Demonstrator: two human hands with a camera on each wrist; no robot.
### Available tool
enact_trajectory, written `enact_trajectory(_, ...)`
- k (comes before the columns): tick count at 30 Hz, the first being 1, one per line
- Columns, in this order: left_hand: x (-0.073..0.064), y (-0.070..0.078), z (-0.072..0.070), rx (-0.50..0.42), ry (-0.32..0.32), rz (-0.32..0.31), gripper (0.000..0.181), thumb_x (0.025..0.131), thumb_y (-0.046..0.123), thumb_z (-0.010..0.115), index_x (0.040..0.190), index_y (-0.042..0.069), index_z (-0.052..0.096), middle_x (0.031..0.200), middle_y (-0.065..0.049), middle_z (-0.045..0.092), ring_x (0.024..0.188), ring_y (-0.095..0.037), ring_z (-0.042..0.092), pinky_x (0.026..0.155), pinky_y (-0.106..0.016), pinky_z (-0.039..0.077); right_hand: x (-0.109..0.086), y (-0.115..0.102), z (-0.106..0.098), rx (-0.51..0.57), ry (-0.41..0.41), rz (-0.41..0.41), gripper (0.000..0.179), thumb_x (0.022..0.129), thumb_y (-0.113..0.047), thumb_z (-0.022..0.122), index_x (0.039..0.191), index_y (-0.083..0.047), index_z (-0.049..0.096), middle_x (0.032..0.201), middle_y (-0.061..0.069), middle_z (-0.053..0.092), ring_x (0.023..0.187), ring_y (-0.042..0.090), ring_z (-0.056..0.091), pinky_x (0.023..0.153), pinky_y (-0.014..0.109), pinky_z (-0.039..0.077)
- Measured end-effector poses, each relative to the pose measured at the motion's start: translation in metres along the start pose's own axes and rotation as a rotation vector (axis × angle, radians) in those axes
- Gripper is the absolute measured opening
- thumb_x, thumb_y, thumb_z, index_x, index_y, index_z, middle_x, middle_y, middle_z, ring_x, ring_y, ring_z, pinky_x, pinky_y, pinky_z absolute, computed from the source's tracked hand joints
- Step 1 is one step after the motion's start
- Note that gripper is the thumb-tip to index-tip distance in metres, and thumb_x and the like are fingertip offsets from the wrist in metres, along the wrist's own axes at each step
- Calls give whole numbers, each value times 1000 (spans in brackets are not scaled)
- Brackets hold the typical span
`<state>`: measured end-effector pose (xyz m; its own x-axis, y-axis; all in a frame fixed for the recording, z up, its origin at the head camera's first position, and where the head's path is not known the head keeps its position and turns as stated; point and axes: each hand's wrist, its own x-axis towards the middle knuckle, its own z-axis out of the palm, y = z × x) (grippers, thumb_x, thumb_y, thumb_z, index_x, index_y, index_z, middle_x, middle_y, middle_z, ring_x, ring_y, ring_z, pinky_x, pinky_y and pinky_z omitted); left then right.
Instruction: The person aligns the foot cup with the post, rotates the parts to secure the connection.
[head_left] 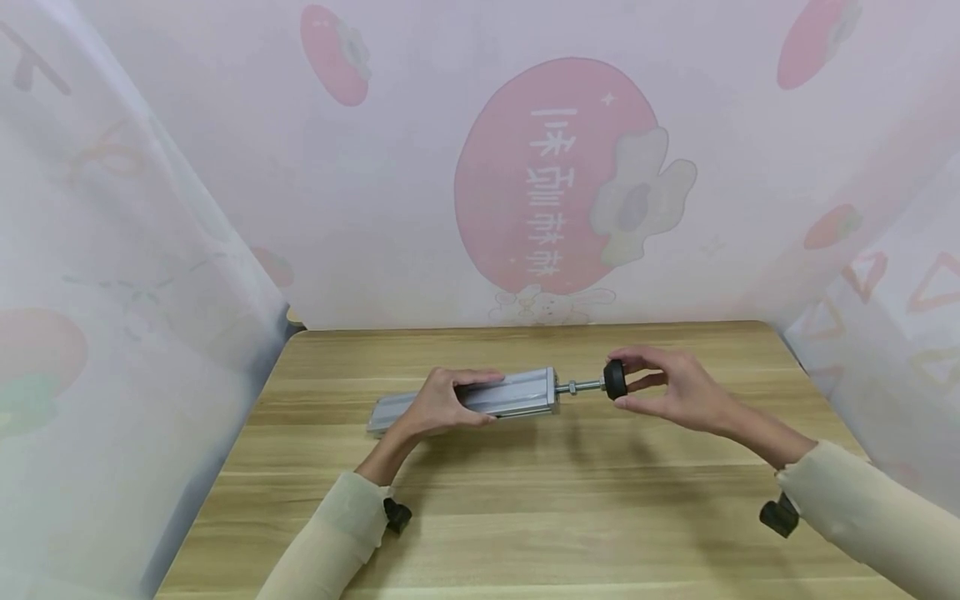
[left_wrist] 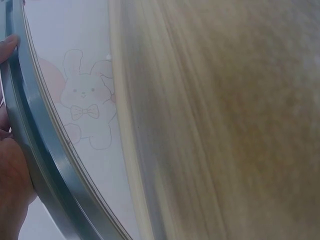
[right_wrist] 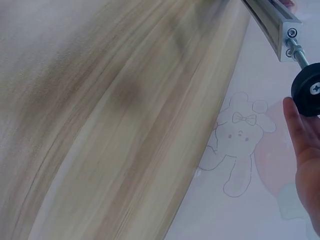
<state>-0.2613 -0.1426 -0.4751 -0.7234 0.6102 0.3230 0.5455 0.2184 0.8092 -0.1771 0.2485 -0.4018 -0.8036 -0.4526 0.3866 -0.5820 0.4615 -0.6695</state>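
Observation:
A long silver aluminium profile [head_left: 517,393] is held above the table, slightly tilted, its right end higher. My left hand [head_left: 442,404] grips it across the middle, thumb on the near side and fingers on the far side. From its right end plate sticks a threaded rod [head_left: 588,387] with a nut on it. At the rod's tip is a round black levelling foot [head_left: 615,380]. My right hand [head_left: 678,392] pinches the foot's rim between thumb and fingers. In the right wrist view, a cross-head screw [right_wrist: 315,88] shows in the foot's face.
Below the hands lies a wood-grain table [head_left: 570,533]. A pale printed curtain [head_left: 390,208] hangs behind the table's far edge and along both sides. Black wrist camera mounts [head_left: 780,515] sit at both cuffs.

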Motion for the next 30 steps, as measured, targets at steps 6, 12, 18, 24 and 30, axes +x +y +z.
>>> enact_trajectory(6,0,-1,1,17,8,8,62,69,4,97,127,16,80,130,-1,75,125,-19,69,108,-36,53,4,1,-1,35,-25,97,46,89,-7,86,132,-4,68,111,7,77,97,16,75,79,29,64)
enact_trajectory(12,0,-1,1,29,11,24,62,69,4,97,127,15,80,129,-3,75,124,-21,70,107,-37,54,6,-3,-2,29,-45,239,40,95,-17,81,130,-3,70,106,5,76,93,17,74,81,28,62)
enact_trajectory(18,1,-1,0,17,6,15,61,69,6,97,127,15,80,129,-1,75,124,-18,70,107,-34,53,10,-5,-4,151,-94,391,44,102,-25,73,134,3,63,107,13,76,89,22,76,78,33,64)
enact_trajectory(24,2,-2,0,33,6,19,61,69,7,97,127,15,79,130,-2,75,125,-20,70,107,-36,53,14,-6,-5,327,-126,514,49,105,-30,68,133,10,60,112,22,74,90,32,76,82,44,64)
enact_trajectory(30,2,-3,2,45,7,30,62,69,6,97,127,15,80,131,-4,75,124,-21,70,106,-38,54,11,-6,-7,181,-128,395,55,102,-26,73,146,2,56,129,19,71,110,30,73,88,39,63)
